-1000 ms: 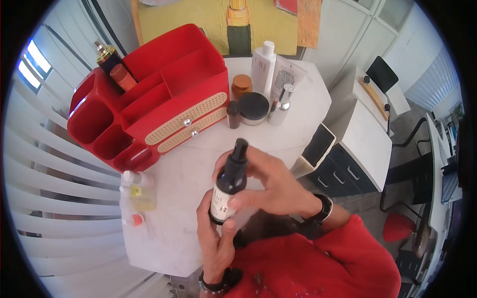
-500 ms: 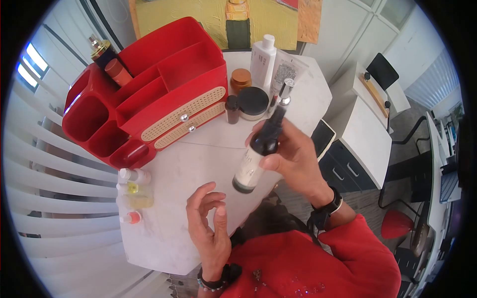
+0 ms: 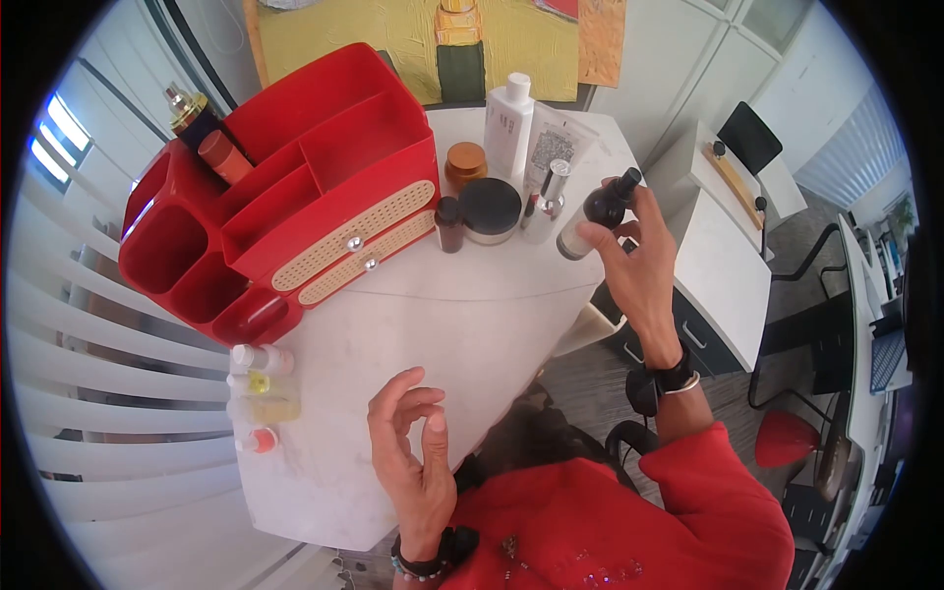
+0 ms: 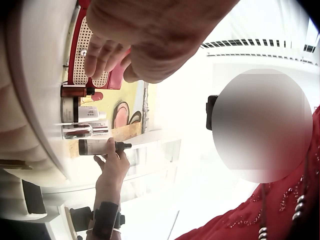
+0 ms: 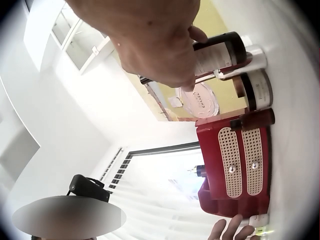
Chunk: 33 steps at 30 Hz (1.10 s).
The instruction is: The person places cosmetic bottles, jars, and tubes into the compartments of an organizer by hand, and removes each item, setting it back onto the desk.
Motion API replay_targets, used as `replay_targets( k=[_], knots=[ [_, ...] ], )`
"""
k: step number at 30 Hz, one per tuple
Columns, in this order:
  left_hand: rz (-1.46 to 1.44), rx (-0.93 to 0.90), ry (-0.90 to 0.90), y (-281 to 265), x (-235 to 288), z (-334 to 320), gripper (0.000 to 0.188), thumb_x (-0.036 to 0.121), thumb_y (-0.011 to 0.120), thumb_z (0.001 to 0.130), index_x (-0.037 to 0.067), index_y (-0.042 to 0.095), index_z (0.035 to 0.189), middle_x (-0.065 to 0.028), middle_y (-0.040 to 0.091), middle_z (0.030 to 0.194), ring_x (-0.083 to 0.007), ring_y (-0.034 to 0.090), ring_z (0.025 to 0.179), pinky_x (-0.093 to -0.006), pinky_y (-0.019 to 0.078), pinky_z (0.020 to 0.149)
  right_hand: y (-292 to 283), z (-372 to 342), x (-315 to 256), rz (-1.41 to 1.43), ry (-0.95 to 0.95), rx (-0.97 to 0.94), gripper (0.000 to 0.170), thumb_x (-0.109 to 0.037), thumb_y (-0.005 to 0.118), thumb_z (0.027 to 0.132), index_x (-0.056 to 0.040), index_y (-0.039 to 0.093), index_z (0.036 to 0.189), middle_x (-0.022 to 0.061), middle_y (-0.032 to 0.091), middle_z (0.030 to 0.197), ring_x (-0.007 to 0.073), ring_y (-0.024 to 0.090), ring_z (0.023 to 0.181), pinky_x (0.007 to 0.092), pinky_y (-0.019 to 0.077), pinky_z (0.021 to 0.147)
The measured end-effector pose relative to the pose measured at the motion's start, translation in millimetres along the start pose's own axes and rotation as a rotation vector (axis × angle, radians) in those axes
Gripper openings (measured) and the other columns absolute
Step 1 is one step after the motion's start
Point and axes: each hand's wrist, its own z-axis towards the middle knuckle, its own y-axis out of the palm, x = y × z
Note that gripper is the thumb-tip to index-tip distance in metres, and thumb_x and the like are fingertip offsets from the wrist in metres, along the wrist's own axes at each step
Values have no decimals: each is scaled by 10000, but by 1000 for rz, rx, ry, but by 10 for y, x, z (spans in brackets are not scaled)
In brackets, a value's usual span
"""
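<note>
My right hand (image 3: 644, 265) grips a dark bottle (image 3: 605, 206) with a black nozzle top and a pale label, thumb on one side and fingers on the other. The bottle tilts at the table's right edge, just right of a silver-capped bottle (image 3: 547, 202). In the left wrist view this dark bottle (image 4: 95, 147) is beside the row of cosmetics. My left hand (image 3: 413, 467) holds nothing; its fingers are loosely bent above the near part of the white table (image 3: 334, 472). Nearby are a black-lidded jar (image 3: 490, 208), a small dark bottle (image 3: 449, 228) and an amber jar (image 3: 466, 163).
A red organizer (image 3: 359, 202) with two drawers fills the back left, holding a perfume bottle (image 3: 192, 118). Behind the jars are a white bottle (image 3: 508, 128) and a tube (image 3: 562, 147). Several small bottles (image 3: 267, 393) line the left edge. A white cabinet (image 3: 728, 275) is at right.
My right hand has carried the dark bottle away from my left hand, to the right and back, beside the silver-capped bottle. My left hand has let go of it and stays near the table's front.
</note>
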Motion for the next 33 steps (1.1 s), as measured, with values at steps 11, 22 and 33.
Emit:
replay_targets(
  k=[11, 22, 33],
  knots=[
    [-5, -4, -11, 0, 3, 22, 393, 219, 675, 1131, 5, 595, 1451, -127, 672, 1312, -191, 700, 1072, -335, 550, 960, 135, 61, 361, -63, 9, -90, 608, -164, 887, 931, 60, 613, 1426, 169, 706, 1212, 267, 707, 949, 354, 587, 795],
    [-27, -45, 6, -89, -2, 23, 366, 88, 662, 1110, -7, 580, 1454, -131, 625, 1427, -210, 719, 1135, -360, 573, 999, -118, 39, -297, -156, -335, 228, 606, -3, 826, 906, -2, 602, 1469, 158, 652, 1441, 288, 658, 1223, 397, 559, 957],
    [-40, 22, 40, -267, -5, -1, 361, 96, 665, 1111, -14, 591, 1447, -135, 629, 1393, -219, 724, 1114, -367, 577, 986, 1240, 910, -1662, 307, -653, -192, 474, -219, 803, 1001, 17, 624, 1371, 209, 732, 1222, 356, 723, 1109, 428, 585, 915]
  ],
)
